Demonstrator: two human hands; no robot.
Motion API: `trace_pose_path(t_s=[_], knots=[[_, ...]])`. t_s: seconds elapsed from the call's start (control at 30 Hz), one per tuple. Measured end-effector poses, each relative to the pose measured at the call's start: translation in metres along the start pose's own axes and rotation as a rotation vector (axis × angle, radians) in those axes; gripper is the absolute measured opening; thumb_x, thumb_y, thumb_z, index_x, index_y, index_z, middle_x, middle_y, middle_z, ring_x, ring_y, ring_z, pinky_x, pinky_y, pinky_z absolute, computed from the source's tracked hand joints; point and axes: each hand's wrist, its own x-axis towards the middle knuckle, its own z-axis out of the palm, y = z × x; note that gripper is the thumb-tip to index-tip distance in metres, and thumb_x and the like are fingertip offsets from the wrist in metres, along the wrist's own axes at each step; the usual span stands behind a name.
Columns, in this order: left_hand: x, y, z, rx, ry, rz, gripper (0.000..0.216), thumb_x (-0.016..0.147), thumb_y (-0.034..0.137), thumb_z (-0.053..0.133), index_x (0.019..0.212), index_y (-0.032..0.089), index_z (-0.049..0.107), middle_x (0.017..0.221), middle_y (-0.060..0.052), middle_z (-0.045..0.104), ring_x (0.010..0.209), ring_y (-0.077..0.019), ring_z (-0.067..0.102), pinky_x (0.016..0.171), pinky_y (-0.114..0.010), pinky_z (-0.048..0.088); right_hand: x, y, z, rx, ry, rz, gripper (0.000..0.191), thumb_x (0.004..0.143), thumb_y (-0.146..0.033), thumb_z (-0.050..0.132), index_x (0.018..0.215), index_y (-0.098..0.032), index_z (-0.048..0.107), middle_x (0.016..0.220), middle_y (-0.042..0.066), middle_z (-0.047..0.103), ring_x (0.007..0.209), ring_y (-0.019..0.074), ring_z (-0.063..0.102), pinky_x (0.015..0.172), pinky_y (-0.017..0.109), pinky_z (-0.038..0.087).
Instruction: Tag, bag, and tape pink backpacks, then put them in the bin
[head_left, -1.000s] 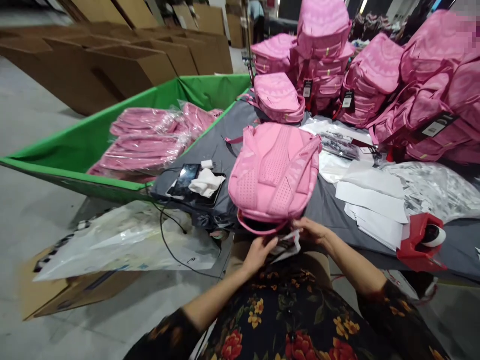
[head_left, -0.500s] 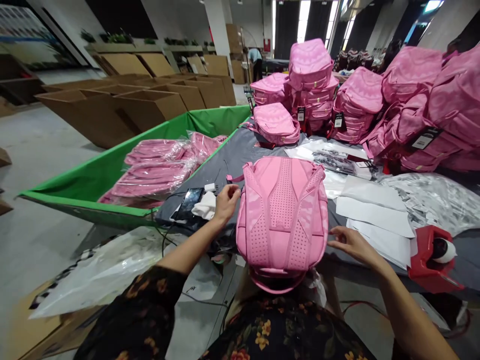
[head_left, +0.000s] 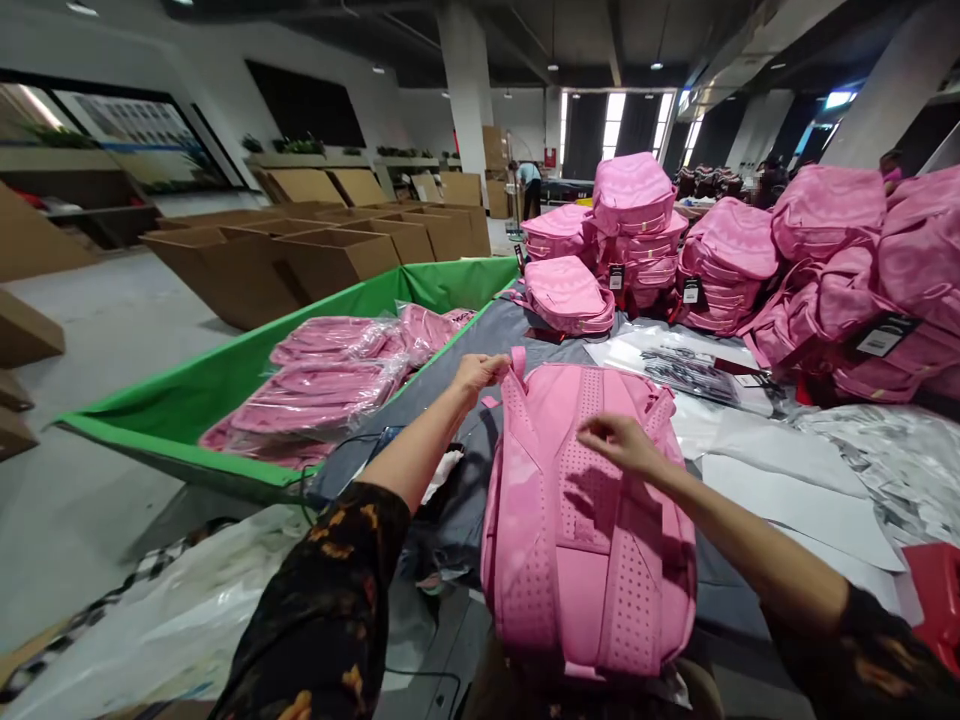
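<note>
A pink backpack [head_left: 581, 600] lies in front of me with its padded, perforated back panel and shoulder straps facing up. At its upper left corner, my left hand [head_left: 481, 372] pinches a pink strap [head_left: 517, 365] and holds it raised. My right hand [head_left: 619, 442] hovers over the middle of the back panel, casting a shadow on it. Its fingers are curled in, and I see nothing held in them.
A green-lined bin [head_left: 172, 400] at the left holds plastic-wrapped pink backpacks [head_left: 315, 385]. More tagged backpacks [head_left: 634, 195] are stacked at the back of the grey table. White sheets [head_left: 802, 510], clear plastic bags [head_left: 892, 460] and a red dispenser [head_left: 934, 590] lie right. Cardboard boxes [head_left: 337, 265] stand beyond.
My left hand has moved up to the backpack's top corner and taken hold of a strap. My right hand has swung left from beside the backpack to above it. The view has tilted up.
</note>
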Motion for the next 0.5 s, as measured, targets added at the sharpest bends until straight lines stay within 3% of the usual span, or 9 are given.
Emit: trace_pose_path(t_s=[0.1, 0.17, 0.23, 0.3, 0.4, 0.5], knots=[[-0.021, 0.000, -0.004, 0.036, -0.041, 0.047, 0.029, 0.059, 0.031, 0.086, 0.055, 0.016, 0.062, 0.053, 0.000, 0.059, 0.051, -0.0105, 0.049, 0.056, -0.024, 0.040, 0.076, 0.009, 0.023, 0.172, 0.143, 0.041, 0.034, 0.076, -0.041, 0.078, 0.098, -0.017, 0.069, 0.084, 0.002, 0.068, 0.072, 0.0135, 0.056, 0.068, 0.026, 0.046], [-0.034, -0.006, -0.004, 0.042, -0.041, 0.061, 0.026, 0.058, 0.030, 0.087, 0.060, 0.015, 0.065, 0.058, -0.001, 0.063, 0.056, -0.0118, 0.054, 0.060, -0.025, 0.044, 0.114, 0.011, 0.046, 0.317, 0.165, 0.148, 0.024, 0.073, -0.036, 0.076, 0.083, -0.017, 0.066, 0.075, -0.001, 0.063, 0.070, 0.0116, 0.053, 0.066, 0.023, 0.044], [-0.041, -0.014, -0.006, 0.032, -0.017, 0.056, 0.025, 0.058, 0.028, 0.086, 0.066, 0.016, 0.066, 0.061, 0.000, 0.065, 0.058, -0.0132, 0.057, 0.064, -0.026, 0.047, 0.135, 0.010, 0.066, 0.426, 0.173, 0.242, 0.024, 0.075, -0.034, 0.071, 0.064, -0.019, 0.055, 0.060, -0.005, 0.051, 0.064, 0.0105, 0.047, 0.061, 0.021, 0.041], [-0.044, -0.021, -0.011, 0.002, 0.015, 0.020, 0.023, 0.061, 0.026, 0.083, 0.068, 0.017, 0.064, 0.059, 0.000, 0.063, 0.057, -0.0142, 0.058, 0.063, -0.027, 0.048, 0.142, 0.010, 0.073, 0.497, 0.172, 0.285, 0.031, 0.078, -0.037, 0.065, 0.058, -0.021, 0.046, 0.053, -0.005, 0.044, 0.059, 0.0114, 0.045, 0.058, 0.022, 0.040], [-0.041, -0.031, -0.019, -0.078, 0.057, -0.085, 0.022, 0.069, 0.027, 0.075, 0.061, 0.018, 0.056, 0.052, 0.003, 0.053, 0.049, -0.0126, 0.051, 0.056, -0.026, 0.045, 0.142, 0.011, 0.049, 0.614, 0.136, 0.279, 0.032, 0.083, -0.047, 0.058, 0.065, -0.023, 0.048, 0.057, 0.000, 0.051, 0.064, 0.0160, 0.054, 0.061, 0.027, 0.048], [-0.031, -0.039, -0.018, -0.191, 0.123, -0.182, 0.026, 0.073, 0.023, 0.070, 0.058, 0.019, 0.049, 0.049, 0.006, 0.042, 0.046, -0.0080, 0.040, 0.052, -0.022, 0.038, 0.141, 0.016, 0.001, 0.945, 0.228, 0.117, 0.030, 0.085, -0.052, 0.055, 0.086, -0.023, 0.058, 0.078, 0.006, 0.066, 0.089, 0.0212, 0.065, 0.073, 0.033, 0.055]])
